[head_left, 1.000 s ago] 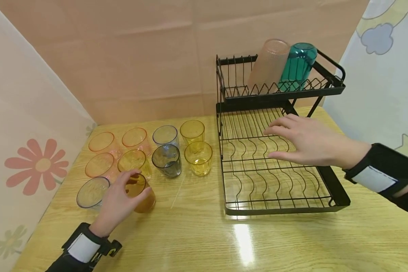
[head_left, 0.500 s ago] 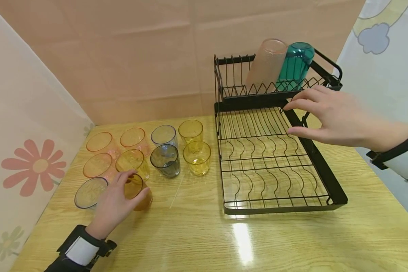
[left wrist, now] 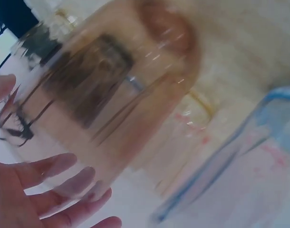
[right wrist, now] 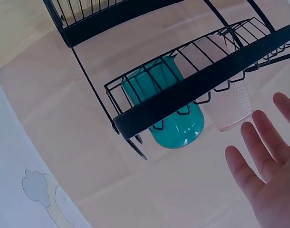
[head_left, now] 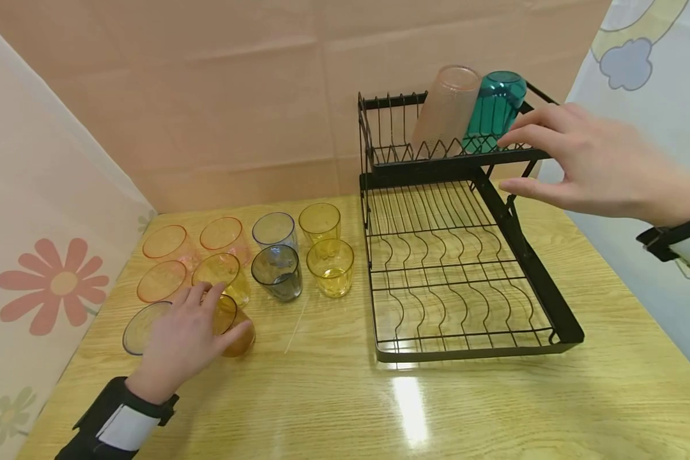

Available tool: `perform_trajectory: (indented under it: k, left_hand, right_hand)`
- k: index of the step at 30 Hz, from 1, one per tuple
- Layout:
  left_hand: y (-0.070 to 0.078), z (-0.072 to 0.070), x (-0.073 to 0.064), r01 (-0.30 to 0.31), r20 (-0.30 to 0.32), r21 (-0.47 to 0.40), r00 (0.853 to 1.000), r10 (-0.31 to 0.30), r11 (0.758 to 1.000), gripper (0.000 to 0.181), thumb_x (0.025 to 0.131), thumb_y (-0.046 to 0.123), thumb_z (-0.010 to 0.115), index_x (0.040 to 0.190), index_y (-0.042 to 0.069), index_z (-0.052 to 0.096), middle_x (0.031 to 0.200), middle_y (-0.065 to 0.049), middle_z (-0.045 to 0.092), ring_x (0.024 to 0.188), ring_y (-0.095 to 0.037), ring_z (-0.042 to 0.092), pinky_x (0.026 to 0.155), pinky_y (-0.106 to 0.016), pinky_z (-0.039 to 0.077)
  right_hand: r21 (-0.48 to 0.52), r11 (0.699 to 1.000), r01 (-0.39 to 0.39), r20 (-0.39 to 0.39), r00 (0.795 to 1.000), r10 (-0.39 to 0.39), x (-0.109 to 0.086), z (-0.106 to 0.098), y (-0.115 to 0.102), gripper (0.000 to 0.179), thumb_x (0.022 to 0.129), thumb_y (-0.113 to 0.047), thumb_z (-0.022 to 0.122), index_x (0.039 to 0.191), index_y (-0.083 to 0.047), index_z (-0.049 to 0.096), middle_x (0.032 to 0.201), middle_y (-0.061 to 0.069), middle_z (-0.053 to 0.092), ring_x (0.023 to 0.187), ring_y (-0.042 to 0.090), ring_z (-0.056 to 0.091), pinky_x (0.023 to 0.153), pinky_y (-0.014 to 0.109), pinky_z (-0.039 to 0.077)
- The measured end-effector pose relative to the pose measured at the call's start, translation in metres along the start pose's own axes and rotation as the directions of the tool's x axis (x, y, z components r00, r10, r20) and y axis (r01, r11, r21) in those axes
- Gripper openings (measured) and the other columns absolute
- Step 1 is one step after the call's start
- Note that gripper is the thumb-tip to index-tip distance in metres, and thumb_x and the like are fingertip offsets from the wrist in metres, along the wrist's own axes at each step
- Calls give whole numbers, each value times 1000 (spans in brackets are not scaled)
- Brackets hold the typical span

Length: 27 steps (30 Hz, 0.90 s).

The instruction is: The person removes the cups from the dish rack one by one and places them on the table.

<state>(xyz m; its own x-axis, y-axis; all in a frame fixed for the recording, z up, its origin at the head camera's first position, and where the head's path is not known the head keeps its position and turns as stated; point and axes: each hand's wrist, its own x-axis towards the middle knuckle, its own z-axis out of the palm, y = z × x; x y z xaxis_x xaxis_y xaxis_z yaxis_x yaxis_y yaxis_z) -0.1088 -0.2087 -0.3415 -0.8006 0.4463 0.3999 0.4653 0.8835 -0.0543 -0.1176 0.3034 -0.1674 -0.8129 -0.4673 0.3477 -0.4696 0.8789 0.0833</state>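
Observation:
My left hand is beside an amber glass standing upright on the table, fingers spread and thumb overlapping it in the head view. In the left wrist view the loosely bent fingers show next to the amber glass. A blue-rimmed clear glass is partly hidden behind this hand. My right hand hovers with nothing in it in front of the upper tier's right end. On that tier a teal glass and a pink textured glass stand upside down.
A two-tier black dish rack stands on the right of the wooden table. Left of it are several upright glasses, among them a grey glass, a yellow glass and an orange-rimmed glass. Cloth walls surround the table.
My right hand has risen and moved right, from over the lower tier to the upper tier. My left hand has shifted slightly left, its fingers loosening around the amber glass.

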Motion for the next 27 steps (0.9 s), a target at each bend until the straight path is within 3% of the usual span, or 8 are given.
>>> perform_trajectory:
  k: [4, 7, 12, 15, 19, 22, 27]
  left_hand:
    - [-1, -14, 15, -40, -58, 15, 997, 41, 999, 79, 72, 67, 55, 118, 3, 51, 102, -17, 52, 87, -36, 51, 42, -41, 44]
    - [-2, -26, 30, -70, -108, 38, 991, 74, 997, 82, 75, 72, 44, 121, 4, 50, 108, -18, 52, 94, -36, 50, 43, -43, 45]
    - [0, -44, 57, -103, -196, 48, 974, 110, 994, 86, 77, 75, 33, 125, 5, 48, 117, -21, 50, 97, -39, 49, 59, -49, 47]
    - [5, -52, 71, -122, -224, 58, 966, 132, 991, 86, 78, 75, 33, 126, 4, 47, 120, -22, 49, 99, -40, 48, 72, -51, 45]
    - [13, -61, 86, -147, -255, 68, 954, 160, 987, 85, 76, 73, 41, 127, 4, 46, 124, -20, 48, 102, -39, 48, 77, -50, 44]
    - [19, -65, 95, -163, -277, 60, 945, 173, 985, 84, 75, 70, 47, 128, 5, 45, 126, -20, 46, 105, -39, 47, 81, -50, 42]
    - [31, -69, 110, -191, -302, 64, 932, 201, 980, 85, 77, 72, 39, 131, 5, 43, 128, -20, 44, 111, -39, 43, 89, -50, 36]
  right_hand:
    - [-12, 1000, -28, 27, 999, 28, 5, -4, 1, 54, 80, -49, 60, 120, -13, 52, 121, 9, 44, 98, 30, 42, 65, 49, 40]
    - [-21, 999, -30, 20, 999, 30, 9, -6, 1, 56, 80, -49, 59, 122, -13, 51, 123, 11, 43, 96, 30, 43, 65, 49, 41]
    - [-34, 999, -18, 12, 1000, 18, 18, -9, 2, 60, 80, -49, 59, 125, -11, 48, 125, 12, 42, 90, 29, 43, 62, 48, 41]
    - [-46, 999, -22, 30, 999, 24, 24, -11, 3, 63, 81, -50, 58, 128, -9, 44, 127, 15, 39, 90, 30, 42, 61, 48, 41]
    - [-33, 999, -37, 47, 998, 38, 34, -12, 5, 67, 82, -50, 57, 132, -9, 40, 132, 17, 35, 99, 34, 40, 63, 51, 40]
    - [-16, 999, -49, 54, 997, 50, 43, -14, 6, 69, 83, -50, 55, 135, -9, 36, 135, 18, 33, 109, 38, 35, 72, 55, 38]
    - [-34, 997, -75, 69, 995, 78, 63, -14, 10, 74, 84, -55, 51, 140, -10, 30, 137, 20, 30, 115, 40, 32, 85, 58, 34]
